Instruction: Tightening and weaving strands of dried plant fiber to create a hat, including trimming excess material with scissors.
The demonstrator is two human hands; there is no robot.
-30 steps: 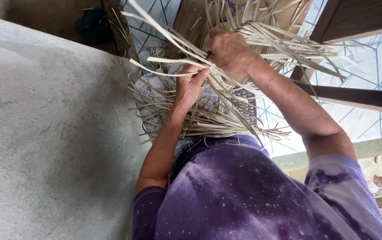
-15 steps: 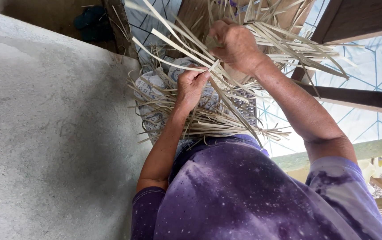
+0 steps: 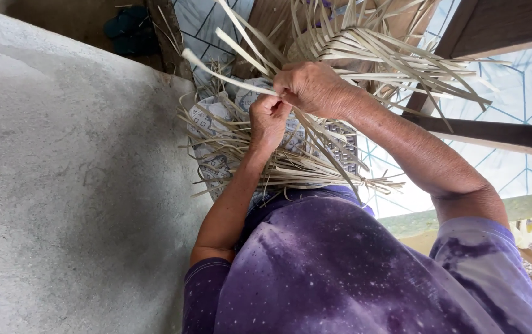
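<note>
While a woven patch point(image 3: 346, 46) is already formed, both hands' fingers pinch pale strips point(image 3: 235, 77) over the lap: left hand point(image 3: 267, 117), right hand point(image 3: 309, 86); many strips point(image 3: 303, 170) hang loose, unwoven.

Fingertips of left hand point(image 3: 268, 117) and right hand point(image 3: 311, 86) buried among pale strips point(image 3: 315, 158); each grip unclear. Strip ends cut off at top edge. Patterned cloth point(image 3: 216, 124) mostly covered. Dark footwear point(image 3: 126, 28) too small to identify.

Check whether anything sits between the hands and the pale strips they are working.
Nothing visible does. The left hand and right hand both already grip the pale strips directly, with more loose strips crowding around them.
</note>
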